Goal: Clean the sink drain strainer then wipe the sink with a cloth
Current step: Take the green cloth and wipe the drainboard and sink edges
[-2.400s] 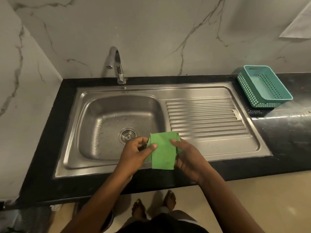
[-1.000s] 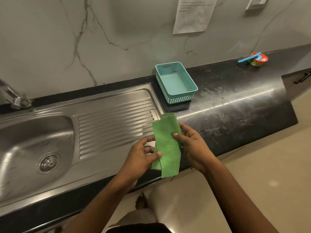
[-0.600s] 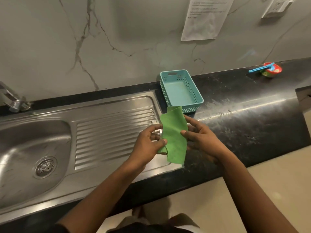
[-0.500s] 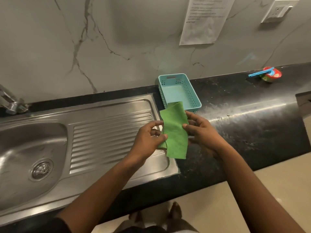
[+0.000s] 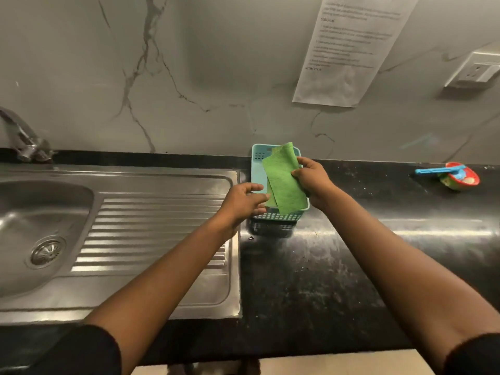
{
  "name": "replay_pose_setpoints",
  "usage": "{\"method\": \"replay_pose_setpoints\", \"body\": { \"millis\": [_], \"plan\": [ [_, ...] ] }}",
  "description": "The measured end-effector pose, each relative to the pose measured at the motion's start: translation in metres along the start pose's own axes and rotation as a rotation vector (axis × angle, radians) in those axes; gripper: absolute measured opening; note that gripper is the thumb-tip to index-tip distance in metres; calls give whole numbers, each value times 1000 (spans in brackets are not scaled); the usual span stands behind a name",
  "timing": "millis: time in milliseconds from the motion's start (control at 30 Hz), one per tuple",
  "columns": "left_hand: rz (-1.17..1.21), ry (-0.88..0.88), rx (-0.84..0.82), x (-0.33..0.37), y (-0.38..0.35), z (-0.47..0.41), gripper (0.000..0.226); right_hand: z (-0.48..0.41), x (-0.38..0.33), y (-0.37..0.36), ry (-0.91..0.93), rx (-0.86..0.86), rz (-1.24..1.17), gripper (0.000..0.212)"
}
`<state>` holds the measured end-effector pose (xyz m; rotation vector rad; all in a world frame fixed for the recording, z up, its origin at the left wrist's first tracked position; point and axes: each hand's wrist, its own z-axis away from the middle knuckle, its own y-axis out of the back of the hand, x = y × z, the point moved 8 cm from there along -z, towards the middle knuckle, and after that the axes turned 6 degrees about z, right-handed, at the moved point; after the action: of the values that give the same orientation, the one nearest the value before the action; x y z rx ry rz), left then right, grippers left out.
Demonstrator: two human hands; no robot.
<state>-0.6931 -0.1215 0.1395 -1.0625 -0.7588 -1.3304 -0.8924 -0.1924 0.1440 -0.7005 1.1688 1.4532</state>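
Countertop [image 5: 351, 266] of black speckled stone across the lower right, steel sink [image 5: 162, 226] with ribbed drainboard at left, strainer [image 5: 47, 251] seated in the basin at far left. Behind, grey veined marble wall [image 5: 216, 77] with printed sheet [image 5: 349, 50] and socket [image 5: 476, 73] at upper right. Green cloth [image 5: 284, 185] at centre, over teal basket [image 5: 256, 169], folded, long axis from upper centre down and slightly right. Right hand [image 5: 313, 180] pinching its right edge; left hand [image 5: 243, 203] curled at its lower left edge, grip unclear.

Right hand [image 5: 313, 182] pinches green cloth [image 5: 284, 185] over teal basket [image 5: 257, 169]; left hand [image 5: 240, 204] maybe touching.
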Motion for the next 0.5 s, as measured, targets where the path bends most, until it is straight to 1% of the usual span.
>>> {"method": "replay_pose_setpoints", "body": {
  "millis": [100, 200, 367, 500],
  "plan": [
    [-23, 3, 74, -3, 3, -2, 38, -28, 3, -7, 2, -6, 48, 55],
    [-18, -2, 121, -11, 10, -2, 35, -46, 9, -23, -8, -18, 43, 55],
    [-28, -5, 153, -17, 16, -1, 31, -65, 24, -49, -50, -76, 43, 53],
    [-39, -18, 162, -17, 17, -7, 26, -76, 33, -47, -96, -65, -17, 50]
  ]
}}
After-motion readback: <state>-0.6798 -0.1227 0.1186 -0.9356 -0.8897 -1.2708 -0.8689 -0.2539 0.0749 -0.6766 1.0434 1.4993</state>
